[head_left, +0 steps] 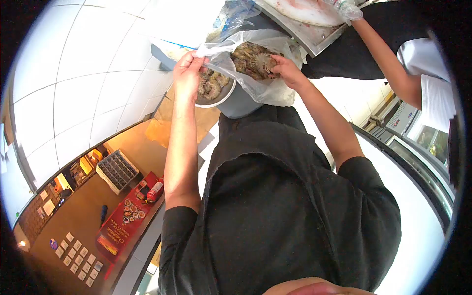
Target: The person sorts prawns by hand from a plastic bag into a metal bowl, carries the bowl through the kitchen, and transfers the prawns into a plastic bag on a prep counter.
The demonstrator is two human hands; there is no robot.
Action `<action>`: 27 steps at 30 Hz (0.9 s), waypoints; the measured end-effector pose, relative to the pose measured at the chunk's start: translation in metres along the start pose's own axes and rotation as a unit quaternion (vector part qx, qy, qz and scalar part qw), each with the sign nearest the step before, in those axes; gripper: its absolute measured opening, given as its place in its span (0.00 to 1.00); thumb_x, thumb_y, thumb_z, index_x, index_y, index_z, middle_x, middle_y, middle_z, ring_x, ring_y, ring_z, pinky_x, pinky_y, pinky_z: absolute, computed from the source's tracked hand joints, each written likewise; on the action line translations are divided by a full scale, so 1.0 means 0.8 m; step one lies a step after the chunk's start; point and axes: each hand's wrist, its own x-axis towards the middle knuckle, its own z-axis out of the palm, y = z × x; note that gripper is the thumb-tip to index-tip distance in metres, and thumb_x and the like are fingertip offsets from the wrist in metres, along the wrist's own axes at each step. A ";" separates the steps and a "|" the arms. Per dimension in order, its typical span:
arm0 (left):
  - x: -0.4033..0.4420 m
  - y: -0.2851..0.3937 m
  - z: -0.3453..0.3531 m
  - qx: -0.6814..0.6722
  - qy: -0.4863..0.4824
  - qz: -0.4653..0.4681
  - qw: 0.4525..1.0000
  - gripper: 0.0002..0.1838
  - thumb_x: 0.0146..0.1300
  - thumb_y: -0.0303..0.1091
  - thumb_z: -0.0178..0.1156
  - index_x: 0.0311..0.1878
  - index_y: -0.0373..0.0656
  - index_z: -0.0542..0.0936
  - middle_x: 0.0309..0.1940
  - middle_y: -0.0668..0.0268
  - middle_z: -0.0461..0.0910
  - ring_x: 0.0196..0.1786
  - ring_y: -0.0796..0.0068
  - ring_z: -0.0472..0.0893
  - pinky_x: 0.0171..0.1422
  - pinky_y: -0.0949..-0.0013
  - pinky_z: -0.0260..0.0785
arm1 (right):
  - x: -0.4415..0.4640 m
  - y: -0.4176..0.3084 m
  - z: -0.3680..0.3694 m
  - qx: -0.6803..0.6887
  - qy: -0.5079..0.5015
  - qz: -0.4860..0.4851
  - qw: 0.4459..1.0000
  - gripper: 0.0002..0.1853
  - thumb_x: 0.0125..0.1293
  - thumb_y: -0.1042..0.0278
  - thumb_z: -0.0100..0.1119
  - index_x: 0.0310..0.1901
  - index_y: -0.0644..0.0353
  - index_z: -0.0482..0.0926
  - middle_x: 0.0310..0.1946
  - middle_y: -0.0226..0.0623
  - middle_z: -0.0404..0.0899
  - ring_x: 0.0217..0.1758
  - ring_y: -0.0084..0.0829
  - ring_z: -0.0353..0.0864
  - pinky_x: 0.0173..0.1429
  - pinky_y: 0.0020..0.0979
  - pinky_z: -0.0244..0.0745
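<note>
Left fingers (pixel 196 61) pinch one bag (pixel 252 89); right fingers (pixel 278 62) touch several shrimp (pixel 250 60).

You wear a black short-sleeved shirt (pixel 265 211), its plain cloth dotted with small pale specks and softly creased across the chest. Your left sleeve (pixel 179 226) and right sleeve (pixel 361 172) are the same black, each ending above the elbow. Over the shirt lies a black apron (pixel 260 135), its upper edge a wide, slightly uneven curve that runs into a strap on each side. Your forearms are bare, and so are your left hand (pixel 188 71) and right hand (pixel 290 73).
</note>
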 end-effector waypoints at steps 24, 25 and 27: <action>-0.012 -0.006 -0.010 0.039 0.008 -0.004 0.999 0.07 0.67 0.30 0.53 0.41 0.40 0.80 0.33 0.69 0.81 0.35 0.81 0.76 0.41 0.75 0.67 | 0.063 -0.023 0.043 -0.710 0.164 -0.227 0.646 0.09 0.51 0.68 0.54 0.33 0.59 0.81 0.32 0.47 0.81 0.37 0.46 0.81 0.41 0.46 0.74; -0.012 -0.004 -0.007 0.043 0.009 -0.001 0.999 0.07 0.67 0.30 0.53 0.41 0.40 0.80 0.33 0.69 0.81 0.34 0.81 0.76 0.41 0.75 0.67 | 0.074 -0.026 0.032 -0.751 0.157 -0.231 0.599 0.09 0.51 0.68 0.55 0.33 0.58 0.82 0.31 0.45 0.81 0.35 0.46 0.81 0.40 0.46 0.74; -0.011 0.000 -0.004 0.052 0.012 0.006 0.999 0.07 0.67 0.30 0.54 0.41 0.40 0.80 0.32 0.69 0.81 0.34 0.81 0.76 0.40 0.76 0.67 | 0.087 -0.027 0.024 -0.751 0.134 -0.211 0.611 0.10 0.50 0.67 0.55 0.32 0.58 0.82 0.29 0.45 0.81 0.33 0.46 0.81 0.38 0.46 0.74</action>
